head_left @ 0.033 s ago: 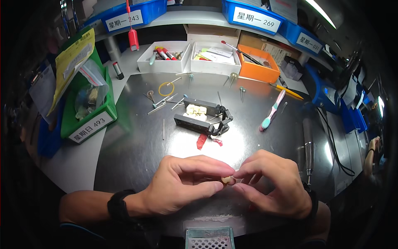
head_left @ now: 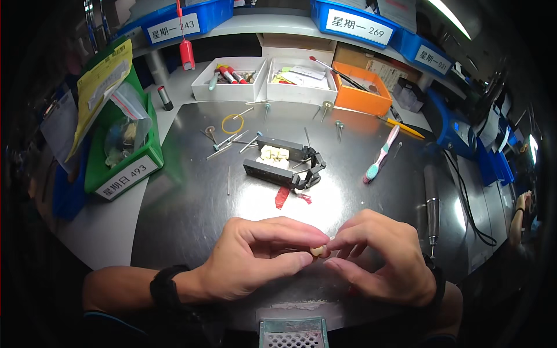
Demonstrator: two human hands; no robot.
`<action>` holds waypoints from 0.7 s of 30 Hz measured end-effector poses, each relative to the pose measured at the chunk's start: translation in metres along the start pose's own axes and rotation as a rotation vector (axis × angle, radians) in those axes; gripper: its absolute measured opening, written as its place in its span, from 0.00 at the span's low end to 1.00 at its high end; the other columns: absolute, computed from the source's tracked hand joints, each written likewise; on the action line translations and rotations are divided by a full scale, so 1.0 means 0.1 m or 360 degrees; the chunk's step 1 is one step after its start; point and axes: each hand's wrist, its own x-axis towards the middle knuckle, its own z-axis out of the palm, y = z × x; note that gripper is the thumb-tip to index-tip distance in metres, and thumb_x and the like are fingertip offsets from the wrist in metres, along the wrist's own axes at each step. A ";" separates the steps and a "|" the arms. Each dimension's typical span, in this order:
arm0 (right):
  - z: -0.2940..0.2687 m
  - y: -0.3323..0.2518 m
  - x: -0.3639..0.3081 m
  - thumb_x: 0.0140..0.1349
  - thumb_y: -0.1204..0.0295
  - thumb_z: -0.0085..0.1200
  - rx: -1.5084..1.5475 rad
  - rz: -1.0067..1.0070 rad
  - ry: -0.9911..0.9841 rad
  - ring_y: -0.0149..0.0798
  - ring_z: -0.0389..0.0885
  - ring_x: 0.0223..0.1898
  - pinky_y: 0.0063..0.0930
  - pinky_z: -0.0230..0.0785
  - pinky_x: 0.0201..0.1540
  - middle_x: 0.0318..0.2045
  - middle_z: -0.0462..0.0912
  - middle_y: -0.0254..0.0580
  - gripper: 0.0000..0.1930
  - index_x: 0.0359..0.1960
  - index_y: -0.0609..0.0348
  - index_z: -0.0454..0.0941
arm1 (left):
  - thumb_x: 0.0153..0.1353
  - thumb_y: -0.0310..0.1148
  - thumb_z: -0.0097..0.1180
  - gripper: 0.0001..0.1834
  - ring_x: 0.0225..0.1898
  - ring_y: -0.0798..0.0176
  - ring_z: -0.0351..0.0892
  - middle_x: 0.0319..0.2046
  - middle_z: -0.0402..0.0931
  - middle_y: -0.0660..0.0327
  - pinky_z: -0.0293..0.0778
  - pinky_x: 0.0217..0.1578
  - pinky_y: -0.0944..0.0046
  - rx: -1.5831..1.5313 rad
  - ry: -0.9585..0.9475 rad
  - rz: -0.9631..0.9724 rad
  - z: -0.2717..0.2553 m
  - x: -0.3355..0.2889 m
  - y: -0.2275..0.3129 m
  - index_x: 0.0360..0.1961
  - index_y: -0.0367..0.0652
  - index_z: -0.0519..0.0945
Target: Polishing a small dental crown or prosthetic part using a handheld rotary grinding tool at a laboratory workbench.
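Low over the near middle of the metal work surface, my left hand (head_left: 264, 255) pinches a small cream tooth-like dental piece (head_left: 317, 251) between thumb and fingertips. My right hand (head_left: 383, 258) is curled close on its right side, the index fingertip at the piece and the thumb just below. A tiny whitish bit shows by the right fingertips; whether they grip it is hard to make out. Beyond the hands stands a black hinged dental articulator (head_left: 270, 172) with a cream tooth model (head_left: 274, 155) in it. Red scraps (head_left: 282, 197) lie before it.
Metal pins (head_left: 220, 152) and a yellow rubber band (head_left: 232, 124) lie behind. A toothbrush (head_left: 381, 155) and a grey handpiece (head_left: 431, 203) are at right. A green bin (head_left: 152, 124) stands left; white trays (head_left: 229, 91) and an orange tray (head_left: 362, 103) line the back.
My right thumb has shifted slightly away from the dental piece. My left hand and the things on the work surface stay put.
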 end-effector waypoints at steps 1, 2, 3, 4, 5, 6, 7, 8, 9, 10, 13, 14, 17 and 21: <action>0.00 0.01 0.00 0.44 0.78 0.58 -0.0013 -0.0036 0.0007 0.31 0.75 0.19 0.20 0.66 0.19 0.23 0.73 0.38 0.09 0.28 0.60 0.72 | 0.47 0.15 0.52 0.11 0.38 0.62 0.73 0.37 0.72 0.51 0.70 0.40 0.67 0.0040 0.0017 -0.0002 0.00 0.00 0.00 0.34 0.31 0.76; 0.00 0.01 -0.01 0.44 0.78 0.58 -0.0026 -0.0073 0.0014 0.31 0.75 0.19 0.20 0.66 0.19 0.23 0.74 0.38 0.09 0.28 0.60 0.72 | 0.47 0.15 0.52 0.11 0.38 0.62 0.73 0.37 0.72 0.51 0.70 0.40 0.67 0.0082 0.0035 -0.0003 0.00 0.01 0.00 0.34 0.31 0.76; 0.01 0.01 -0.02 0.44 0.78 0.58 -0.0033 -0.0065 0.0012 0.31 0.75 0.19 0.20 0.66 0.19 0.23 0.74 0.38 0.09 0.28 0.60 0.72 | 0.47 0.15 0.52 0.11 0.38 0.62 0.73 0.37 0.72 0.51 0.70 0.40 0.67 0.0073 0.0028 -0.0004 0.01 0.00 -0.01 0.34 0.31 0.76; 0.02 0.00 -0.03 0.44 0.78 0.58 -0.0038 -0.0050 0.0013 0.31 0.74 0.19 0.20 0.66 0.19 0.23 0.74 0.38 0.09 0.27 0.60 0.72 | 0.46 0.15 0.52 0.11 0.37 0.63 0.73 0.37 0.72 0.51 0.70 0.40 0.67 0.0034 0.0024 -0.0017 0.01 -0.01 -0.01 0.34 0.32 0.76; 0.03 0.00 -0.03 0.44 0.78 0.58 -0.0044 -0.0036 0.0015 0.31 0.74 0.19 0.20 0.66 0.19 0.23 0.74 0.38 0.09 0.27 0.61 0.72 | 0.46 0.15 0.53 0.11 0.37 0.63 0.73 0.37 0.72 0.51 0.70 0.40 0.67 -0.0006 0.0020 -0.0029 0.02 -0.02 -0.02 0.34 0.32 0.76; 0.03 0.00 -0.04 0.44 0.78 0.58 -0.0042 -0.0032 0.0010 0.31 0.74 0.19 0.20 0.66 0.19 0.23 0.74 0.38 0.09 0.27 0.61 0.72 | 0.46 0.15 0.53 0.11 0.37 0.63 0.73 0.37 0.72 0.51 0.70 0.40 0.67 -0.0010 0.0023 -0.0032 0.03 -0.02 -0.01 0.34 0.32 0.76; 0.02 0.01 -0.04 0.44 0.79 0.58 -0.0050 -0.0027 -0.0002 0.32 0.74 0.19 0.20 0.66 0.19 0.23 0.74 0.39 0.09 0.28 0.61 0.72 | 0.45 0.14 0.54 0.11 0.37 0.64 0.73 0.36 0.72 0.52 0.70 0.39 0.68 -0.0007 0.0034 -0.0058 0.03 -0.02 0.00 0.33 0.32 0.76; 0.01 0.01 -0.05 0.43 0.79 0.58 -0.0059 -0.0022 -0.0014 0.32 0.75 0.19 0.20 0.66 0.20 0.23 0.74 0.39 0.09 0.28 0.61 0.72 | 0.44 0.14 0.54 0.12 0.37 0.65 0.73 0.35 0.72 0.53 0.70 0.38 0.69 -0.0005 0.0045 -0.0083 0.04 -0.02 0.00 0.33 0.32 0.76; 0.02 0.01 -0.05 0.43 0.79 0.58 -0.0057 -0.0018 -0.0019 0.32 0.75 0.19 0.20 0.66 0.20 0.23 0.74 0.39 0.09 0.28 0.61 0.72 | 0.44 0.14 0.54 0.12 0.37 0.65 0.73 0.35 0.72 0.53 0.70 0.38 0.69 -0.0010 0.0048 -0.0087 0.04 -0.02 0.00 0.33 0.32 0.76; 0.02 0.01 -0.05 0.43 0.79 0.57 -0.0031 -0.0027 -0.0001 0.33 0.74 0.19 0.21 0.66 0.20 0.22 0.74 0.40 0.09 0.28 0.62 0.72 | 0.44 0.13 0.55 0.12 0.37 0.65 0.73 0.35 0.72 0.53 0.70 0.38 0.70 -0.0023 0.0041 -0.0076 0.05 -0.02 0.00 0.33 0.32 0.75; 0.03 0.00 -0.06 0.43 0.80 0.57 0.0000 -0.0028 -0.0001 0.35 0.75 0.20 0.22 0.66 0.21 0.22 0.74 0.41 0.10 0.29 0.62 0.73 | 0.43 0.13 0.56 0.13 0.36 0.66 0.73 0.34 0.72 0.55 0.71 0.37 0.71 -0.0071 0.0034 -0.0099 0.06 -0.03 0.01 0.33 0.32 0.74; 0.02 0.00 -0.06 0.43 0.81 0.57 0.0002 -0.0021 -0.0014 0.36 0.75 0.20 0.22 0.66 0.21 0.22 0.74 0.41 0.10 0.29 0.63 0.73 | 0.42 0.13 0.56 0.14 0.36 0.66 0.73 0.34 0.71 0.55 0.71 0.37 0.71 -0.0103 0.0030 -0.0132 0.06 -0.03 0.02 0.33 0.32 0.74; 0.03 -0.01 -0.06 0.43 0.81 0.56 -0.0009 -0.0038 -0.0031 0.37 0.74 0.20 0.23 0.65 0.21 0.22 0.74 0.42 0.09 0.29 0.63 0.73 | 0.42 0.13 0.57 0.14 0.36 0.66 0.73 0.33 0.71 0.55 0.72 0.38 0.70 -0.0024 0.0018 -0.0158 0.04 -0.04 0.01 0.33 0.33 0.74; 0.05 0.02 -0.04 0.43 0.81 0.56 -0.0020 -0.0029 -0.0064 0.37 0.74 0.20 0.23 0.66 0.21 0.22 0.74 0.41 0.10 0.29 0.64 0.73 | 0.42 0.13 0.57 0.14 0.36 0.66 0.73 0.33 0.71 0.55 0.72 0.37 0.70 -0.0070 0.0010 -0.0111 0.01 -0.03 -0.04 0.33 0.33 0.74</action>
